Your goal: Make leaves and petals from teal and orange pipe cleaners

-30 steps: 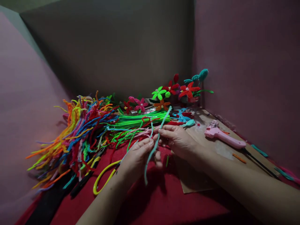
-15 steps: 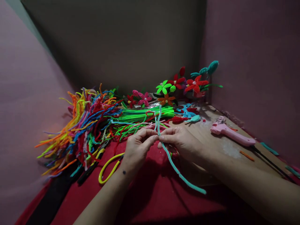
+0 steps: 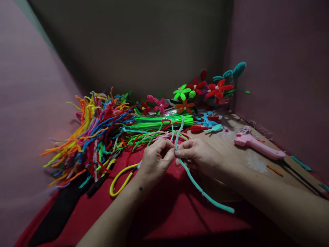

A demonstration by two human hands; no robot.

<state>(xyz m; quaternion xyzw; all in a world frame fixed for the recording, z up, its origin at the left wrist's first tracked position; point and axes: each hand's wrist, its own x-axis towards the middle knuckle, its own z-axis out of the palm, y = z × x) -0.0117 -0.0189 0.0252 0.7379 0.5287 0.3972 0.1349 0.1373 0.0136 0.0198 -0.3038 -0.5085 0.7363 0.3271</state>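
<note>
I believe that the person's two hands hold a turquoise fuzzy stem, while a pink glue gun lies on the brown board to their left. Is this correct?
Not quite: in the head view, the pink glue gun lies on the brown board to their right. The left hand and right hand do hold the turquoise fuzzy stem.

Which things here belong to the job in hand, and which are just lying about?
Apparently in use:
turquoise pipe cleaner
left hand and right hand, fingertips meeting at it

Lying about, seemingly:
multicoloured pipe cleaners
green bundle
pink glue gun
yellow-handled tool
fuzzy flowers
</note>
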